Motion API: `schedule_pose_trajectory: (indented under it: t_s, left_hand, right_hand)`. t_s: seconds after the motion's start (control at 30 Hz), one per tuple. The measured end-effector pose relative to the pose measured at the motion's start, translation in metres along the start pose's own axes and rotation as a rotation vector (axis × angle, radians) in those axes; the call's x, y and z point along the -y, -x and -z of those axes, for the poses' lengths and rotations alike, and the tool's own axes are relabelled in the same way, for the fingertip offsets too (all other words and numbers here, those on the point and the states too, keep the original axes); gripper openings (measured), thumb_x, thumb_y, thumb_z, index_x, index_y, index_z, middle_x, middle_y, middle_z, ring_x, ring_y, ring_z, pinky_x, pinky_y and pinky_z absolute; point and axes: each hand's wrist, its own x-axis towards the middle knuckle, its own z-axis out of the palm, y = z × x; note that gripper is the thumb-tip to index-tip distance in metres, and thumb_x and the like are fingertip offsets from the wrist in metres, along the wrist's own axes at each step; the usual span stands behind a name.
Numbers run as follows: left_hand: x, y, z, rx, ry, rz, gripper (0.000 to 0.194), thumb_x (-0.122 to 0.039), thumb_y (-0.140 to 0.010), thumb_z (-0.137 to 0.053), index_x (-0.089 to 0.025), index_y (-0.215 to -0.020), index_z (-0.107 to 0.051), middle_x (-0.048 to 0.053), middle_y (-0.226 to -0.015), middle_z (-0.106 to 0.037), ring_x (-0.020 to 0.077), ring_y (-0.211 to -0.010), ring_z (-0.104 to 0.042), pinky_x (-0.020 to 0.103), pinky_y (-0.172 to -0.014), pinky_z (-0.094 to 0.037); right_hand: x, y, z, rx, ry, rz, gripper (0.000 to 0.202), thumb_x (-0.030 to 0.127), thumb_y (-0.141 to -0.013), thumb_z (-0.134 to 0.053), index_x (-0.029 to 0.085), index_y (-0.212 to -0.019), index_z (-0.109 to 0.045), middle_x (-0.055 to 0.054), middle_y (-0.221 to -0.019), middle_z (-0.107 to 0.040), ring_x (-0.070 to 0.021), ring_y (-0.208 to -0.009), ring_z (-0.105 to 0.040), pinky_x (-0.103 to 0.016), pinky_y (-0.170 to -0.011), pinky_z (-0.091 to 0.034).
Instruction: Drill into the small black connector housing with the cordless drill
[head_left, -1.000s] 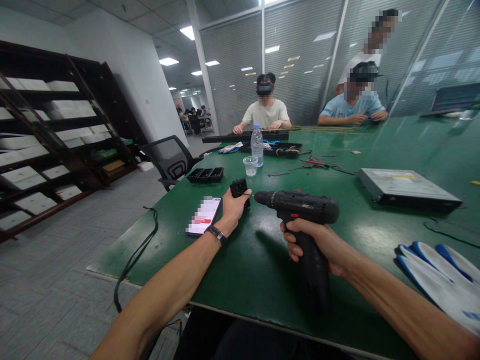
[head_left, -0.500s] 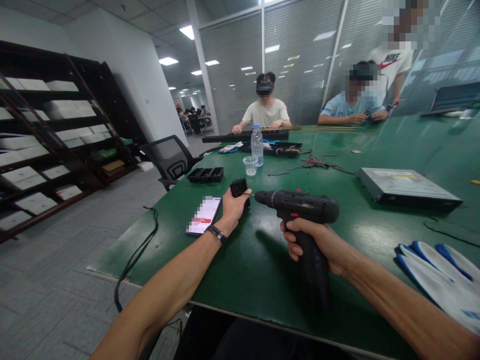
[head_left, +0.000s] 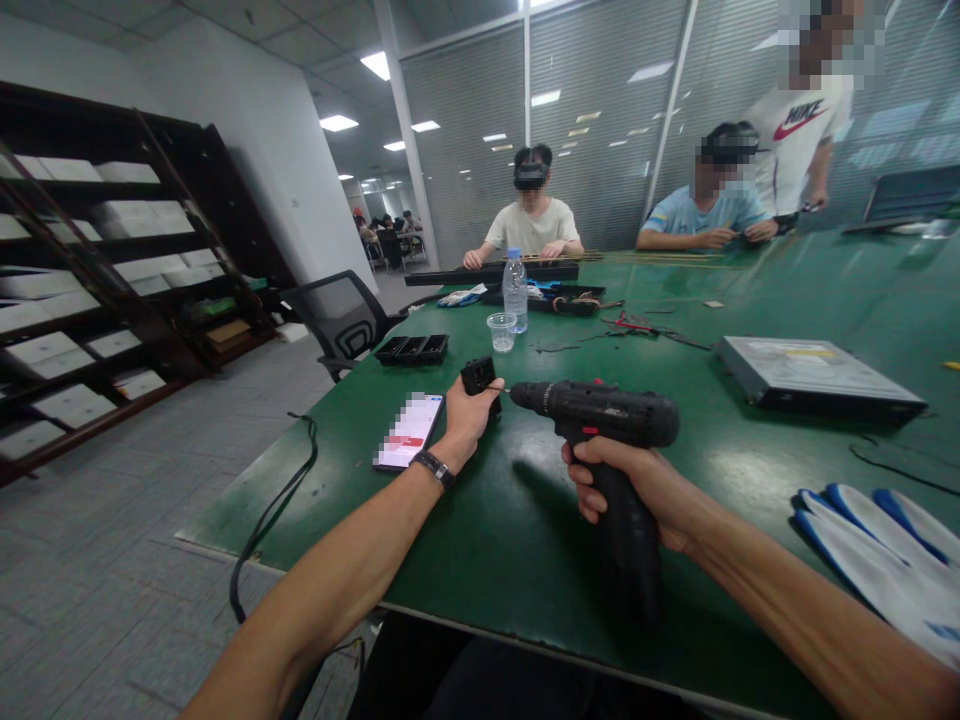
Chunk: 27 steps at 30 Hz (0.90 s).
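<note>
I see white rectangular ceiling lights (head_left: 338, 123) above. Pale glare patches the glossy green desk (head_left: 465, 560); edges stretch.

Around my left wrist (head_left: 445, 453), toward my eleven o'clock, I am wearing a dark band (head_left: 431, 464) with a small, silvery clasp (head_left: 442, 476). My left hand (head_left: 466, 415) and my right hand (head_left: 622, 475) are showing bare, as are both forearms (head_left: 322, 580). At six o'clock, black cloth (head_left: 495, 685) is covering my lap.
</note>
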Motion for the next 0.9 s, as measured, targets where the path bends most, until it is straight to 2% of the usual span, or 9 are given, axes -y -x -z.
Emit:
schedule_pose_trajectory:
  t_s: [0.9]
  left_hand:
    - [-0.0011,0.001,0.0,0.003,-0.019,-0.017,0.039,-0.037,-0.07,-0.093,-0.016,-0.098,-0.075,0.007,-0.095,-0.076,0.0205,-0.086,-0.067,0.033,-0.083,-0.054]
  right_hand:
    - [0.0006,0.0007,-0.0017,0.004,-0.007,0.002,0.024,0.034,-0.075,-0.085,0.016,-0.082,-0.07,0.003,-0.066,-0.056,-0.0112,-0.05,-0.05,-0.029,-0.051,-0.05]
